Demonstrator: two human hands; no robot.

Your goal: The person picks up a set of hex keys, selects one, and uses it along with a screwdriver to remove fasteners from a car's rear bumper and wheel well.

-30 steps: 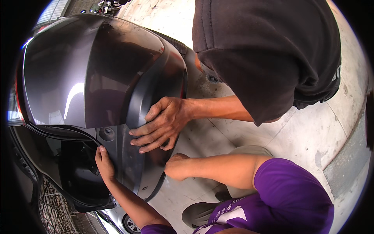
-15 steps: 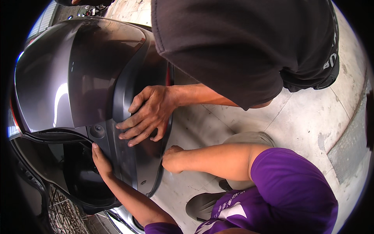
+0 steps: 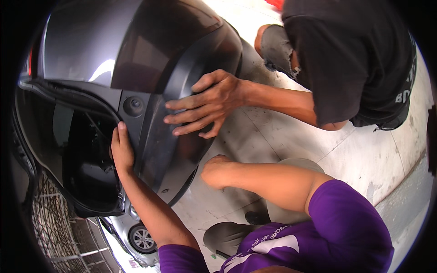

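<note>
A dark grey car body panel (image 3: 154,166), which looks like a bumper, curves down beside me. Along the rim of the dark opening (image 3: 91,154) in the car body, my left hand (image 3: 123,152) lies with its fingers stretched out, touching the panel edge. Just above it is a round recess (image 3: 133,106). My right hand (image 3: 216,171) is curled closed near the panel's outer lower edge; whatever it may hold is hidden. Another person's hand (image 3: 205,104) rests with spread fingers on the panel's outer face.
At the upper right a co-worker in a dark shirt (image 3: 337,54) leans close, one arm reaching across to the car. Pale floor tiles (image 3: 364,168) lie beneath us. A silver car's wheel (image 3: 142,238) and a lattice of thin bars (image 3: 57,223) show at the lower left.
My view has shifted, so the car sits higher and farther right in it. The co-worker's body appears farther right. Both my hands keep nearly the same places on and near the panel.
</note>
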